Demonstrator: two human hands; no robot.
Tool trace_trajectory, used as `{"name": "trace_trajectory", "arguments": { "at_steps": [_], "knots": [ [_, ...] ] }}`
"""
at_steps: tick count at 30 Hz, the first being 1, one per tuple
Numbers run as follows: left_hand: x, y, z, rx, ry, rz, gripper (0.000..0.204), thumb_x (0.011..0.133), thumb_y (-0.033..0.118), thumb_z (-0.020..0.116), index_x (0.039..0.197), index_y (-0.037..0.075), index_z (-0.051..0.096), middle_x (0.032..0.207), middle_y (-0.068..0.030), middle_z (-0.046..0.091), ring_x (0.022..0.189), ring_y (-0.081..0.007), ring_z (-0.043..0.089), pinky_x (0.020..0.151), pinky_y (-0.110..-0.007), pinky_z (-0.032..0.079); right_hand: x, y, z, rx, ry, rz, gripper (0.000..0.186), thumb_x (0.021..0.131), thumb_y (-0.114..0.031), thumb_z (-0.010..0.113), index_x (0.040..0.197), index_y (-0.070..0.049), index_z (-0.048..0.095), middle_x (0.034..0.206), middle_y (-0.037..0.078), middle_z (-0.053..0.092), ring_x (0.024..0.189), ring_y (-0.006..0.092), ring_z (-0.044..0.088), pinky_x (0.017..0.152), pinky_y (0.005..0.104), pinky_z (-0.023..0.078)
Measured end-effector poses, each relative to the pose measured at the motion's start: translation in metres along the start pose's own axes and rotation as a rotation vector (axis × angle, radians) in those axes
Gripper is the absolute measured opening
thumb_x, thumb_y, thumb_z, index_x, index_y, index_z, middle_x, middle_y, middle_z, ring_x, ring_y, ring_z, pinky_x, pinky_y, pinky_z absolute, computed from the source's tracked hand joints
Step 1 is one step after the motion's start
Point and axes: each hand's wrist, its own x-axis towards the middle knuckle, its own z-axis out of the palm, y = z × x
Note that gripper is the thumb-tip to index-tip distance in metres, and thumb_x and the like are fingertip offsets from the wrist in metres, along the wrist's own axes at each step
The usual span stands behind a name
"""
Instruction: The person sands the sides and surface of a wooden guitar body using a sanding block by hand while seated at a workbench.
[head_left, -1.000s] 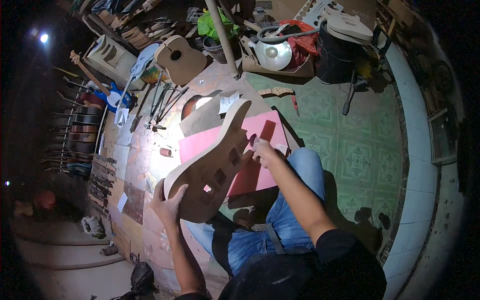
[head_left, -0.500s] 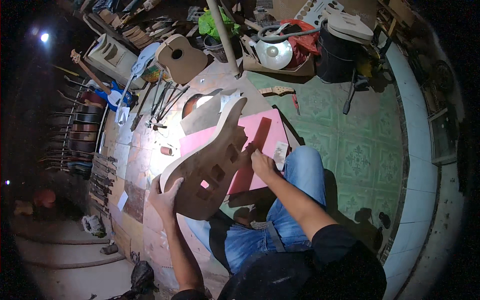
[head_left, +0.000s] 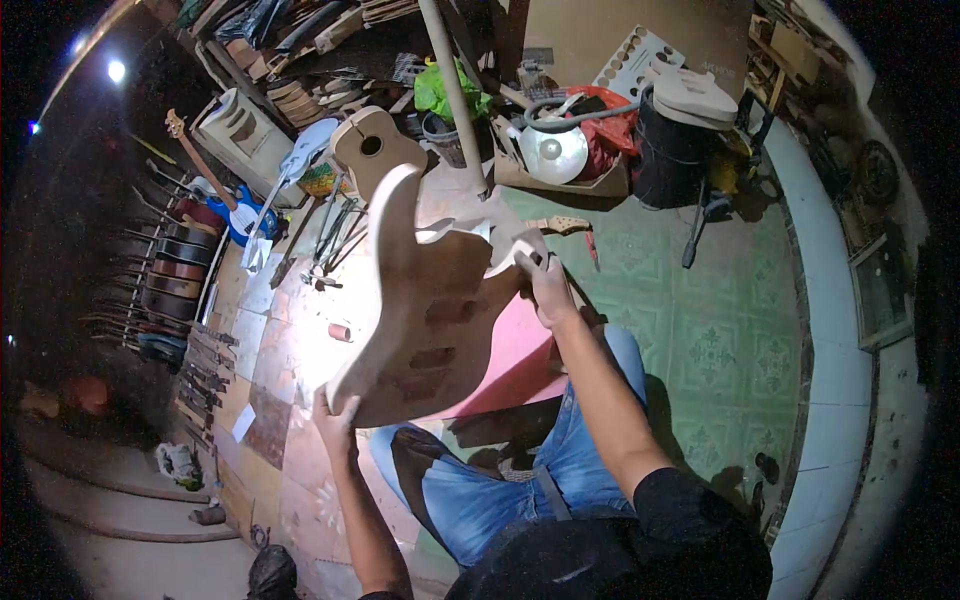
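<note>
An unfinished, bare-wood electric guitar body [head_left: 440, 330] with routed cavities is held up in front of me, tilted, its face in shadow. My left hand [head_left: 336, 420] is closed on its lower left edge. At the upper right, my right hand [head_left: 548, 288] grips the tip of a horn, thumb and fingers closed on the wood. Beneath the body lies a pink board [head_left: 515, 360], partly hidden by it.
A loose guitar neck [head_left: 555, 225] and a red-handled tool [head_left: 592, 250] lie on the green tiles. A small brown cylinder [head_left: 340, 331] stands to the left. Farther off are an acoustic guitar body [head_left: 375, 150], a blue guitar [head_left: 243, 215], a black bucket [head_left: 672, 150] and a pole [head_left: 452, 90].
The guitar body has been lifted and turned more upright. My right hand has moved up from its near side to the horn. My left hand has shifted slightly lower on the edge.
</note>
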Motion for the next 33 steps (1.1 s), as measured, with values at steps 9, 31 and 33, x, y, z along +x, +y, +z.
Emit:
{"name": "trace_trajectory", "arguments": {
  "at_steps": [9, 31, 33],
  "knots": [
    [-0.035, -0.045, 0.082, 0.026, -0.054, 0.213, 0.018, 0.077, 0.011, 0.079, 0.089, -0.002, 0.075, 0.083, -0.0130, 0.074, 0.080, -0.0219, 0.069, 0.076, -0.037, 0.053, -0.035, -0.060, 0.065, -0.648, -0.356, -0.738, 0.047, 0.081, -0.014, 0.074, 0.125, -0.001, 0.062, 0.106, 0.010, 0.067, 0.094, 0.0137, 0.062, 0.084, 0.0298, 0.050],
    [-0.056, 0.066, 0.040, -0.190, 0.223, 0.337, 0.033, 0.080, 0.002, 0.076, 0.103, 0.002, 0.053, 0.096, -0.0106, 0.064, 0.086, -0.0170, 0.064, 0.080, -0.030, 0.052, -0.061, -0.021, 0.060, -0.252, -0.332, -0.124, 0.045, 0.095, -0.018, 0.053, 0.136, 0.002, 0.054, 0.114, 0.011, 0.064, 0.091, 0.0119, 0.061, 0.065, 0.0241, 0.053],
    [-0.062, 0.082, 0.046, -0.082, 0.229, 0.363, 0.032, 0.080, 0.003, 0.076, 0.102, 0.003, 0.053, 0.096, -0.0099, 0.064, 0.086, -0.0163, 0.063, 0.079, -0.030, 0.052, -0.077, -0.025, 0.074, -0.656, -0.152, -0.753, 0.056, 0.084, 0.003, 0.043, 0.140, 0.007, 0.046, 0.140, 0.027, 0.051, 0.114, 0.0295, 0.059, 0.086, 0.0334, 0.055]
  ]
}}
